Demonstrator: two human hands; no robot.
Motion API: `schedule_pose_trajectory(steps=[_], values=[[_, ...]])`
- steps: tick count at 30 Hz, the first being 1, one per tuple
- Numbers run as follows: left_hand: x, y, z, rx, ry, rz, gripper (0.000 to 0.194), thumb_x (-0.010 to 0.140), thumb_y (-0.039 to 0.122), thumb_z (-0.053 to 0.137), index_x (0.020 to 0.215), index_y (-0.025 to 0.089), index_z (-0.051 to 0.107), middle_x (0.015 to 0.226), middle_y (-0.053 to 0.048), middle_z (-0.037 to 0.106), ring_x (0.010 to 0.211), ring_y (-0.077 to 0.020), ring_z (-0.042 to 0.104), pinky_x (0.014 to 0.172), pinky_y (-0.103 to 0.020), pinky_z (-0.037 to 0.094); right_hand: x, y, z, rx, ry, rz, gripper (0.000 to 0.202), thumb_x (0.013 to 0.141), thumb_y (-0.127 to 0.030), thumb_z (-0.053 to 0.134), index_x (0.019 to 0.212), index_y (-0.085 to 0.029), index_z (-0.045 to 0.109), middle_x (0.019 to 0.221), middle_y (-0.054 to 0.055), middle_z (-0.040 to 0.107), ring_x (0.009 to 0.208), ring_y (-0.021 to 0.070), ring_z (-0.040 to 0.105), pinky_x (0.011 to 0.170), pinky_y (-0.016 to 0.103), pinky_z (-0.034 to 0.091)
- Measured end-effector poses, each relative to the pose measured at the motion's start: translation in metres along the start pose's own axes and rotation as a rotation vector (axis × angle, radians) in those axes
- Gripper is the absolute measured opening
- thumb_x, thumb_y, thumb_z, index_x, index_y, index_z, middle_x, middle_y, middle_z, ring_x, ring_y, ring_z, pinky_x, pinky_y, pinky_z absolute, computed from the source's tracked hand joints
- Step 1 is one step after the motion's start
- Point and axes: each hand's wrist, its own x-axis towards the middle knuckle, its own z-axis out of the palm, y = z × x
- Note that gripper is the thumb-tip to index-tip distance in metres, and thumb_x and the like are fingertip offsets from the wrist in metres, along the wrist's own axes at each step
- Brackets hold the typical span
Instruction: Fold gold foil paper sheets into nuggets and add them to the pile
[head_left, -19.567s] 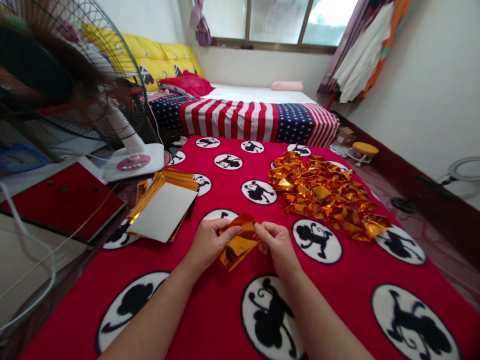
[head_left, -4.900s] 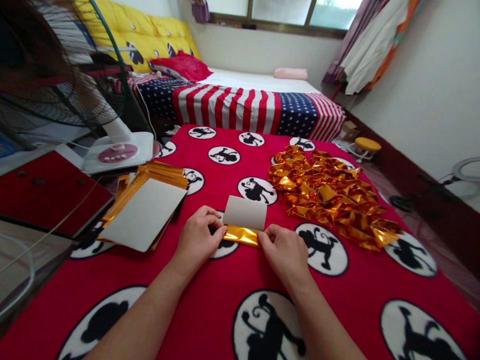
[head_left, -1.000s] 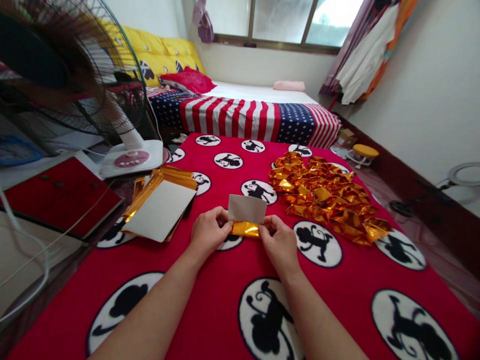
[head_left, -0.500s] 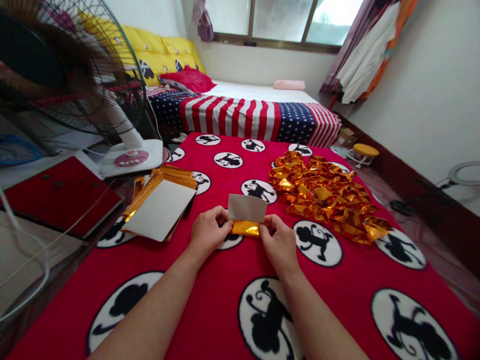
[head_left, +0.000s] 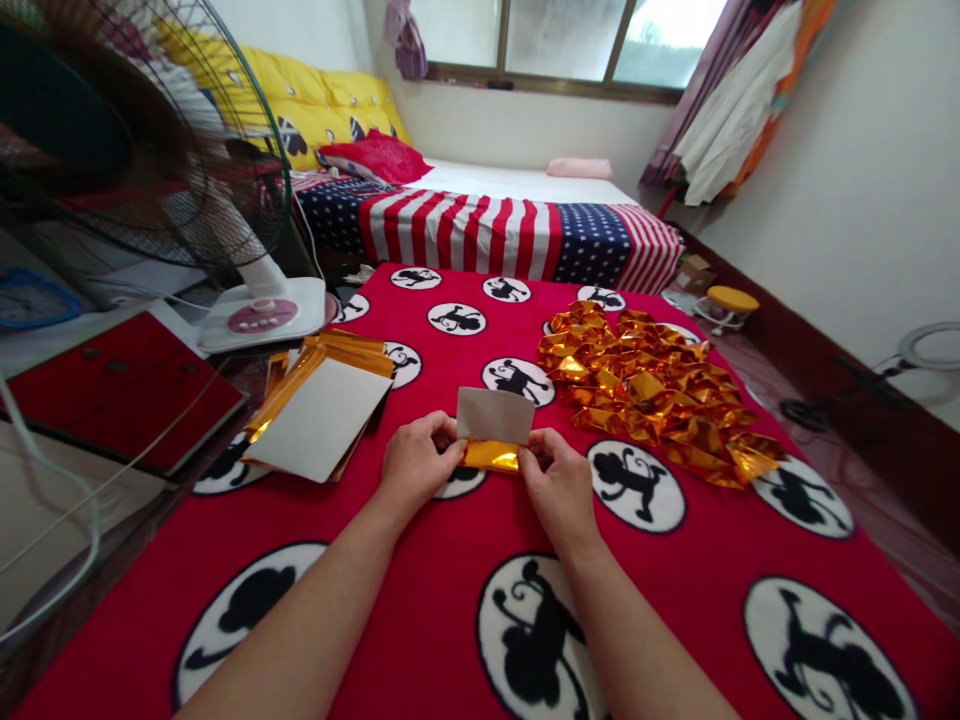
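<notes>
Both hands, left (head_left: 421, 462) and right (head_left: 559, 490), pinch opposite ends of the sheet (head_left: 495, 416), its gold near part folded, its pale far part upright. Left of the sheet lies the stack (head_left: 322, 420); right of it, beyond the right hand, the gold pile (head_left: 652, 385). Under it spreads the red cloth (head_left: 450, 620).

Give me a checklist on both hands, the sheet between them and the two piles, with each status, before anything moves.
1. Left hand pinching the left end of the part-folded sheet: ok.
2. Right hand pinching its right end: ok.
3. Sheet's grey side standing up behind the gold fold: ok.
4. Crease pressed sharp along its whole length: cannot tell, too small to judge.
5. Heap of folded gold pieces apart from the right hand: ok.
6. Stack of flat sheets squared up: not ok, its edges are fanned out.
</notes>
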Motion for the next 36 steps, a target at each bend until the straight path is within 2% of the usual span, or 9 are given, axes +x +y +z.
schedule_pose_trajectory(steps=[23,36], values=[[0.0011,-0.0019,0.0009,0.022,0.002,0.0,0.009,0.073,0.029,0.065,0.074,0.02,0.063,0.068,0.002,0.067,0.061,-0.0128,0.058,0.059,-0.023,0.038,0.0009,0.0013,0.0009,0.018,0.015,-0.005,0.011,0.082,-0.024,0.053,0.085,-0.021,0.063,0.074,0.0,0.07,0.062,0.0157,0.061,0.06,0.025,0.043],[0.0007,0.0058,-0.0023,0.057,0.028,0.01,0.004,0.071,0.021,0.066,0.073,0.019,0.064,0.074,0.001,0.066,0.066,-0.0121,0.057,0.06,-0.024,0.037,0.0011,0.0011,0.0012,-0.032,0.009,0.009,0.011,0.082,-0.024,0.054,0.086,-0.021,0.064,0.075,0.001,0.07,0.063,0.0162,0.062,0.061,0.025,0.043]])
